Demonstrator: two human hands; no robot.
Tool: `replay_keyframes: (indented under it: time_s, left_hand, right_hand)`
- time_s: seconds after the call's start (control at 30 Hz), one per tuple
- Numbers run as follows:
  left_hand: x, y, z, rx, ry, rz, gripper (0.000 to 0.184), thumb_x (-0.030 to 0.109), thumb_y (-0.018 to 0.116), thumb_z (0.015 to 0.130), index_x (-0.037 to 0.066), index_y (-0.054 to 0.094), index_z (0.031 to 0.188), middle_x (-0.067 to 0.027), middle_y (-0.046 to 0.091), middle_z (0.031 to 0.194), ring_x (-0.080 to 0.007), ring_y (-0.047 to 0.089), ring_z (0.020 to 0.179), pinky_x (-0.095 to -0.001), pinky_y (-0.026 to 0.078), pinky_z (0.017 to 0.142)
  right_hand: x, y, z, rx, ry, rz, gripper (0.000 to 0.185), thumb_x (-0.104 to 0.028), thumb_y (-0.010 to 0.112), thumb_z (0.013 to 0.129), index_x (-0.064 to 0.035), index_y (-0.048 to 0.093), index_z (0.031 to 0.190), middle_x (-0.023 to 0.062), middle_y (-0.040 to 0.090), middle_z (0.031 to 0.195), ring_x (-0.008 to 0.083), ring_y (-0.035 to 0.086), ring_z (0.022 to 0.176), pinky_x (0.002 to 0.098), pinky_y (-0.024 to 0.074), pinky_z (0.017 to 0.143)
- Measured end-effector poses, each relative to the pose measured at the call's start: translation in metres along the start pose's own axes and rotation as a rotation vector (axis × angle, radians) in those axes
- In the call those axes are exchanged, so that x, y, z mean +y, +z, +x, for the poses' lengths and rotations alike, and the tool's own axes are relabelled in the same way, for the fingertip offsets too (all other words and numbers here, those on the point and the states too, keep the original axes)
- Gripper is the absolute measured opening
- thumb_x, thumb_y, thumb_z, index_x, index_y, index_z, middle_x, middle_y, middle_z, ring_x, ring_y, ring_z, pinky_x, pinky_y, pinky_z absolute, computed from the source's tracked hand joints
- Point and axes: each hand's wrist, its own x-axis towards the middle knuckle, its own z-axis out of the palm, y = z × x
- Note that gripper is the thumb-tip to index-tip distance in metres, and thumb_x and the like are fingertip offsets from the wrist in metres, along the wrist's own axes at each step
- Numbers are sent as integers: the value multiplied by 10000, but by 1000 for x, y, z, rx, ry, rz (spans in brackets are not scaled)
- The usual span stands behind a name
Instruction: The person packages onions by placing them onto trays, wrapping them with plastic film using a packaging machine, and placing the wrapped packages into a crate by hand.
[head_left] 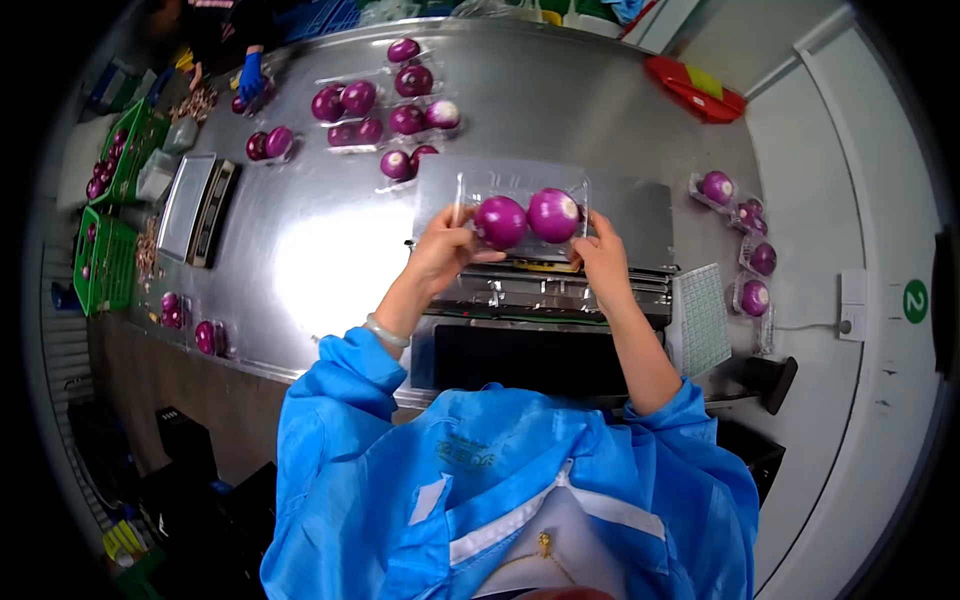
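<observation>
A clear plastic tray (520,183) with two purple onions (501,222) is held by both of my hands, over the wrapping machine (540,290). My left hand (445,247) grips the tray's left side, its fingers round the edge. At the right side my right hand (600,250) has the tray's edge between thumb and fingers. The near edge of the tray lies just above the machine's front bar. Beyond the tray, a flat grey plate (640,215) extends to the right.
Packed onion trays (408,120) stand on the metal table (560,90); others (755,260) line the right edge. A scale (190,210), green crates (105,260), a sheet of labels (703,318) and a red bag (697,90) are around. A co-worker's blue-gloved hand (251,78) touches onions at upper left.
</observation>
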Motion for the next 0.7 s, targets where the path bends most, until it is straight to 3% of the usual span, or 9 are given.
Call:
replay_keyframes:
  time_s: [0.03,0.1,0.2,0.3,0.37,0.4,0.47,0.57,0.7]
  left_hand:
    - [-9,19,10,-13,68,61,248,-109,500,719,88,357,766,-112,569,1034,-194,579,769,-436,618,744]
    - [-37,17,39,43,248,584,212,-82,524,733,65,388,801,-98,558,1040,-192,578,770,-393,592,795]
    - [-48,28,39,186,370,1466,133,6,575,818,14,479,909,-121,608,1032,-170,602,835,-319,525,781]
    - [-53,2,36,55,227,1138,256,129,639,873,-1,538,1069,-128,639,1020,-166,610,858,-303,481,771]
    - [-39,6,-2,310,393,1073,382,206,709,857,15,596,1168,-147,631,989,-236,589,943,-378,491,749]
    - [-29,-1,-19,411,571,1308,331,184,709,855,21,617,1128,-126,628,1003,-244,592,933,-370,489,765]
    - [-21,-27,-50,571,520,1463,114,119,693,845,25,714,905,-112,640,838,-270,580,822,-370,477,737]
    - [-56,-51,-57,605,460,1674,216,266,737,813,51,745,833,-89,642,786,-286,577,773,-413,447,711]
    - [-90,-13,-37,569,384,1640,248,288,734,810,43,709,779,-98,632,821,-301,556,898,-460,387,784]
  right_hand:
    - [12,-14,7,58,-73,-47,545,9,525,841,34,427,1377,130,602,1013,145,601,658,259,468,588]
    - [38,-39,18,170,-205,-145,541,34,510,806,49,458,1344,108,630,800,137,591,618,251,421,491]
    - [54,-62,20,133,-69,-91,530,44,547,818,57,462,1341,136,645,870,129,585,584,242,404,464]
    - [62,-87,14,9,-58,-19,506,-36,642,857,29,489,1336,130,646,1017,129,603,669,270,464,542]
    - [61,-108,-6,203,-375,-353,455,-67,692,833,-8,555,1263,128,611,1128,167,627,792,324,517,648]
    - [55,-121,-21,285,-365,-459,410,-135,721,822,-20,602,1197,122,616,1098,197,609,860,361,498,728]
    - [56,-139,-46,404,-345,-736,361,-249,756,799,-35,668,1076,111,621,1043,243,579,943,404,462,827]
    - [75,-136,-66,443,-243,-1150,404,-441,763,754,-50,721,846,87,622,963,283,531,1005,416,386,893]
    - [110,-101,-44,409,-372,-1038,295,-328,721,812,-35,691,805,89,650,840,311,581,874,413,419,816]
